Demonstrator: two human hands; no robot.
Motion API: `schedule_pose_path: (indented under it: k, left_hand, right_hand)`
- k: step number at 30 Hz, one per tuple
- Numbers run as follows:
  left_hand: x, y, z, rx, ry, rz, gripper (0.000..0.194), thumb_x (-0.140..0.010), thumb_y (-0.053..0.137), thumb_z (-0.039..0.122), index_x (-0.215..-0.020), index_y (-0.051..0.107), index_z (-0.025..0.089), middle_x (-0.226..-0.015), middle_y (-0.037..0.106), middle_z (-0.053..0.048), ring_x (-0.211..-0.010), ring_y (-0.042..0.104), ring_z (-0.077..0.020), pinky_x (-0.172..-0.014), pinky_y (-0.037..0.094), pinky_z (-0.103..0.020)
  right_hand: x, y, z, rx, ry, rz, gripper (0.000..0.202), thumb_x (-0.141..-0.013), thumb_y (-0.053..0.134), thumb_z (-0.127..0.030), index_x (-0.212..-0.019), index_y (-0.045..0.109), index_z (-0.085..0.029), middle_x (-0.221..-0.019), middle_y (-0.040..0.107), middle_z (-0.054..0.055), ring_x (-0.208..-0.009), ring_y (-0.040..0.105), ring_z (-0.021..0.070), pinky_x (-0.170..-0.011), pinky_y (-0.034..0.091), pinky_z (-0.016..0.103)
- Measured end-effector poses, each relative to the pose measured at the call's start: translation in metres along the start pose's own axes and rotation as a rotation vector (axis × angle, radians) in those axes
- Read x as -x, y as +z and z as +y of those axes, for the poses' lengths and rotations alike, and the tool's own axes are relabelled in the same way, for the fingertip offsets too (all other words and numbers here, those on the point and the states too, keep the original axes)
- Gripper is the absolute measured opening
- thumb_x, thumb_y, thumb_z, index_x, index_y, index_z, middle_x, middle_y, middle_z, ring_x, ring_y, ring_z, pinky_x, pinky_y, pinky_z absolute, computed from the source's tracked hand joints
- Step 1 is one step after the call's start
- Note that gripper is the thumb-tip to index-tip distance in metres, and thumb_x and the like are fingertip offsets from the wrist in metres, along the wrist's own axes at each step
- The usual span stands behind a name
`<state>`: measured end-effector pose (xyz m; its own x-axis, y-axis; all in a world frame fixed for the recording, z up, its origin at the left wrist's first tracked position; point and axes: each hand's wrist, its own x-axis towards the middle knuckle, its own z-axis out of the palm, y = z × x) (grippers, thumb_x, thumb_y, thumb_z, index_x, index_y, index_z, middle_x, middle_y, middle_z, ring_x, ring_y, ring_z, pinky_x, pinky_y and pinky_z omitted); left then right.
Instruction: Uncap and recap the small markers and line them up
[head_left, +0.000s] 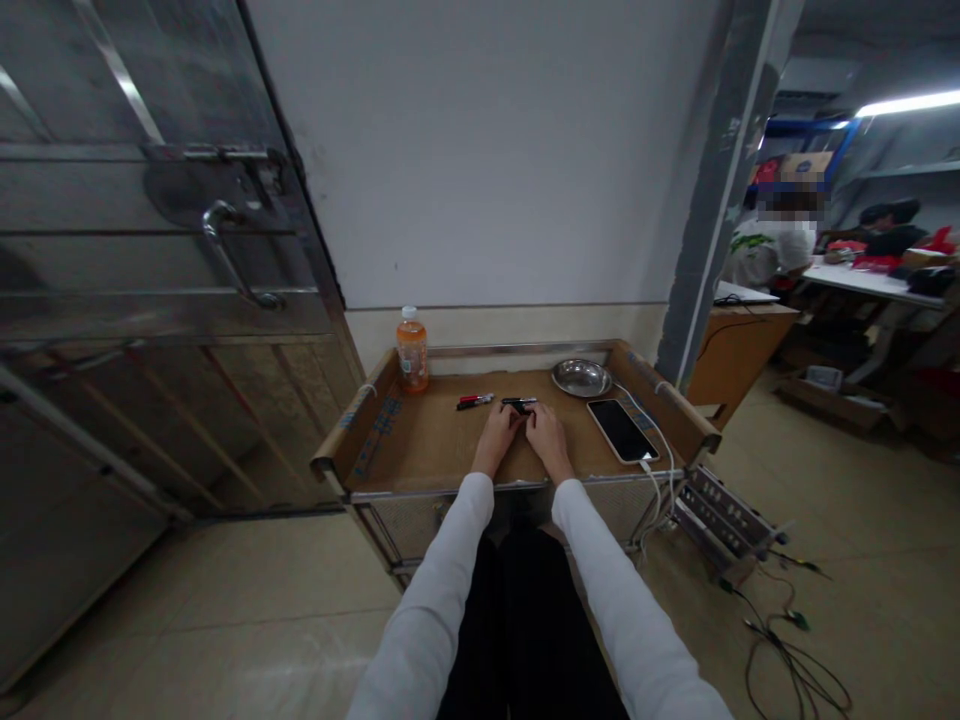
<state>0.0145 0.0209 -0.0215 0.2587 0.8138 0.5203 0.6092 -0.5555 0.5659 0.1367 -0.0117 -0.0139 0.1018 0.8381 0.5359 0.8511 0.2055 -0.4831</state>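
Note:
My left hand (pixel 499 432) and my right hand (pixel 545 435) are close together, low over the cardboard-lined top of a cart. Their fingers are bent and closed at a dark cluster that looks like black pens (pixel 517 402), and the fingertips hide part of it. How many pens are there is too small to make out. Just left of my left hand lie a red pen and a black pen (pixel 474 402), side by side on the cardboard (pixel 427 440).
An orange drink bottle (pixel 412 350) stands at the back left corner. At the right are a round metal dish (pixel 582 378) and a phone (pixel 622 431) with a white cable. A power strip (pixel 724 525) lies on the floor. People sit at tables far right.

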Motion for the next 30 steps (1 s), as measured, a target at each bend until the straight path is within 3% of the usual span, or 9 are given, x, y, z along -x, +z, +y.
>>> schedule_pose_path:
  k: [3, 9, 15, 18, 22, 30]
  left_hand:
    - [0.0, -0.002, 0.003, -0.019, -0.017, -0.003, 0.01, -0.081, 0.057, 0.009, -0.085, 0.053, 0.017, -0.094, 0.052, -0.004, -0.087, 0.057, -0.0165, -0.086, 0.048, -0.035]
    - [-0.001, -0.003, 0.007, -0.068, -0.072, 0.016, 0.008, -0.083, 0.056, 0.012, -0.085, 0.05, 0.018, -0.094, 0.053, -0.004, -0.089, 0.056, -0.0161, -0.086, 0.047, -0.034]
    - [0.0, -0.008, 0.017, -0.253, -0.09, -0.012, 0.004, -0.088, 0.052, 0.019, -0.086, 0.054, 0.016, -0.096, 0.056, -0.008, -0.093, 0.057, -0.0186, -0.087, 0.046, -0.032]
    - [0.001, -0.013, 0.022, -0.419, -0.133, 0.08, 0.017, -0.092, 0.041, 0.019, -0.097, 0.056, 0.013, -0.102, 0.057, -0.013, -0.099, 0.056, -0.0218, -0.089, 0.045, -0.035]
    - [0.004, -0.017, 0.019, -0.565, -0.308, 0.245, 0.029, -0.089, 0.034, 0.011, -0.111, 0.052, 0.009, -0.114, 0.055, -0.018, -0.109, 0.052, -0.0264, -0.093, 0.042, -0.039]
    - [0.005, -0.021, 0.018, -0.541, -0.474, 0.274, 0.034, -0.085, 0.039, 0.012, -0.117, 0.05, 0.012, -0.124, 0.051, -0.019, -0.121, 0.046, -0.0292, -0.096, 0.04, -0.044]
  right_hand:
    - [0.001, -0.001, 0.001, 0.039, 0.027, 0.027, 0.031, -0.084, 0.038, -0.007, -0.104, 0.061, -0.013, -0.104, 0.064, 0.012, -0.099, 0.056, 0.0198, -0.09, 0.042, 0.031]
    - [0.002, -0.003, 0.0, 0.091, -0.088, -0.034, 0.039, -0.083, 0.037, -0.004, -0.115, 0.056, -0.014, -0.109, 0.063, 0.01, -0.102, 0.052, 0.0194, -0.092, 0.04, 0.031]
    - [0.003, -0.006, -0.003, 0.253, -0.015, -0.033, 0.025, -0.086, 0.04, -0.011, -0.101, 0.059, -0.013, -0.103, 0.059, 0.014, -0.1, 0.049, 0.0234, -0.087, 0.039, 0.034]
    - [0.004, -0.006, -0.004, 0.258, -0.016, -0.052, 0.025, -0.087, 0.038, -0.011, -0.098, 0.06, -0.013, -0.1, 0.059, 0.014, -0.096, 0.049, 0.023, -0.086, 0.038, 0.033]
    - [0.003, -0.006, -0.003, 0.221, -0.005, -0.062, 0.027, -0.085, 0.037, -0.008, -0.098, 0.061, -0.014, -0.099, 0.061, 0.013, -0.096, 0.049, 0.0222, -0.086, 0.037, 0.033]
    - [0.003, -0.008, -0.008, 0.149, -0.112, -0.137, 0.024, -0.084, 0.041, -0.009, -0.094, 0.062, -0.016, -0.104, 0.061, 0.009, -0.098, 0.05, 0.0198, -0.089, 0.036, 0.031]
